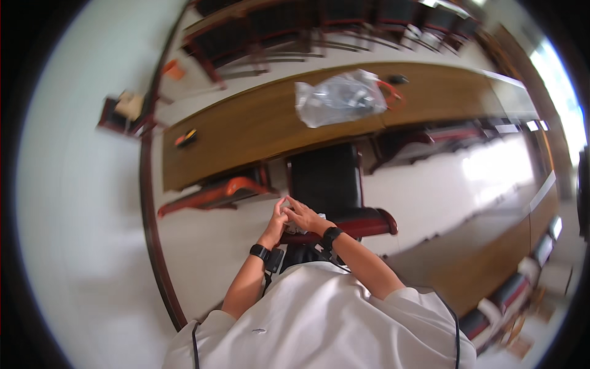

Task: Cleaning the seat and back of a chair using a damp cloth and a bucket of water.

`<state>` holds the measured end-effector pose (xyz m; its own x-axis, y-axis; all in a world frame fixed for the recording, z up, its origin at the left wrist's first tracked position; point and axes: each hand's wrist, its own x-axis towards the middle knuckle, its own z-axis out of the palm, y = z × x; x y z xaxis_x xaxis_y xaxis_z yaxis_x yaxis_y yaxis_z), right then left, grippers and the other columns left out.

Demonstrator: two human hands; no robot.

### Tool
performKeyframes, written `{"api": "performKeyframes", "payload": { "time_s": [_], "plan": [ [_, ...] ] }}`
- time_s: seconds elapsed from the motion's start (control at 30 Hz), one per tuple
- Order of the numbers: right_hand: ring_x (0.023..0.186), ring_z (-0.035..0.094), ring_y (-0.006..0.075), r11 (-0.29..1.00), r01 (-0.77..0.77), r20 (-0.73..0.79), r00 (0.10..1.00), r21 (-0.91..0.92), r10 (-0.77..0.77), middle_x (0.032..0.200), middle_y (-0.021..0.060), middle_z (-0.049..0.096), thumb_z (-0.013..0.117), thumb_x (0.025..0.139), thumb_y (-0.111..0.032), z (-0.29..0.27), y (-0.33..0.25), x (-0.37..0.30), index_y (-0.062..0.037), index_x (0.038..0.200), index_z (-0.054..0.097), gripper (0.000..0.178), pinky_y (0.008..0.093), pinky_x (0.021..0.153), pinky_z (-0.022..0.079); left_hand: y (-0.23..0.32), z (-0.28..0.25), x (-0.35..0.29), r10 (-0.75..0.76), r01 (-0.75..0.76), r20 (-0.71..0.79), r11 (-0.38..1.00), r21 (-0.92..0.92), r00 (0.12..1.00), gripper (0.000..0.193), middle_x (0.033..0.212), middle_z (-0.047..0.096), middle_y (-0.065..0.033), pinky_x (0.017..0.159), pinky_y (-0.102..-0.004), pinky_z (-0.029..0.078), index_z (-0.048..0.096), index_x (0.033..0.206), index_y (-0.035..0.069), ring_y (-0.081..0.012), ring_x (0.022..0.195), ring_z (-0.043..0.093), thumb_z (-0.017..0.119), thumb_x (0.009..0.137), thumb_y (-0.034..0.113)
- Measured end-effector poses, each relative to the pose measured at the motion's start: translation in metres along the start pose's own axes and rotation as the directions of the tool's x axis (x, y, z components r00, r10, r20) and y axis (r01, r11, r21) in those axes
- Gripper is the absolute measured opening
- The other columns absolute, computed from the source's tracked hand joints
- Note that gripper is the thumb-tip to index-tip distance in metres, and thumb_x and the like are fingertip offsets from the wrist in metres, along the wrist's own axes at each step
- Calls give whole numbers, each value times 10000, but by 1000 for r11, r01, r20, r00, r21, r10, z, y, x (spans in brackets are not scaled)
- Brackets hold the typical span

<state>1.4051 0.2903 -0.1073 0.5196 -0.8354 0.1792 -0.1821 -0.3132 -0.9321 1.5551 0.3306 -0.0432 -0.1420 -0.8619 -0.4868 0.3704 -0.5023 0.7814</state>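
Observation:
In front of my body my left hand (276,224) and my right hand (305,217) come together, fingertips meeting. The fingers are bent toward each other and slightly blurred. A small whitish, crumpled thing (295,229) shows between and below the palms; what it is I cannot make out. Each wrist wears a black band. Just beyond the hands stands a dark chair (326,178) with a black back and a reddish wooden armrest. On the long brown table (246,129) behind it lies a clear plastic bag (341,99) with things inside.
A red loop (393,93) and a small dark object (398,79) lie by the bag. An orange-and-black tool-like object (185,138) rests at the table's left end. Another chair (224,192) is at the left. More chairs (276,31) line the far side. A white wall (80,184) rises left.

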Motion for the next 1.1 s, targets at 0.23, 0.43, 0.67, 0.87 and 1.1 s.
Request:
{"api": "performKeyframes", "payload": {
  "time_s": [0.23, 0.43, 0.67, 0.87, 1.1],
  "plan": [
    [1085, 605, 375, 881, -38, 449, 849, -471, 277, 1170, 198, 630, 601, 842, -552, -22, -45, 3, -140, 1211, 626, 554, 455, 922, 488, -15, -4, -48, 753, 8, -316, 382, 924, 577, 469, 1221, 499, -203, 914, -475, 486, 458, 1297, 12, -359, 1177, 494, 590, 884, 192],
    [1108, 595, 372, 828, -293, 252, 858, -477, 448, 1189, 204, 627, 613, 841, -536, -129, -15, -56, -41, 1180, 633, 600, 430, 956, 475, -48, 14, -43, 543, 555, -639, 338, 760, 545, 379, 1094, 606, -242, 852, -489, 508, 578, 1125, -7, -397, 1025, 598, 535, 886, 285],
    [1091, 602, 386, 619, -469, 24, 784, -630, 620, 1147, 219, 650, 605, 846, -507, -217, 19, -90, -54, 1169, 644, 558, 452, 937, 479, -50, 9, -29, 522, 545, -601, 280, 791, 605, 290, 801, 682, -239, 702, -484, 545, 637, 883, -17, -403, 777, 674, 514, 882, 245],
    [1015, 637, 371, 692, -276, 53, 909, -668, 413, 1119, 185, 659, 612, 830, -505, -148, 10, -81, -72, 1116, 667, 522, 440, 896, 511, -59, 16, -38, 567, 477, -529, 253, 842, 631, 265, 783, 680, -231, 687, -488, 541, 632, 872, -10, -405, 757, 669, 490, 912, 211],
    [1048, 595, 365, 830, -66, 322, 903, -554, 286, 1084, 178, 621, 657, 821, -490, -12, -72, -63, -80, 1169, 621, 540, 461, 904, 476, -75, 7, -73, 552, 395, -538, 367, 842, 637, 273, 747, 673, -234, 671, -494, 538, 630, 843, 0, -417, 728, 664, 477, 937, 206]
  ]
}}
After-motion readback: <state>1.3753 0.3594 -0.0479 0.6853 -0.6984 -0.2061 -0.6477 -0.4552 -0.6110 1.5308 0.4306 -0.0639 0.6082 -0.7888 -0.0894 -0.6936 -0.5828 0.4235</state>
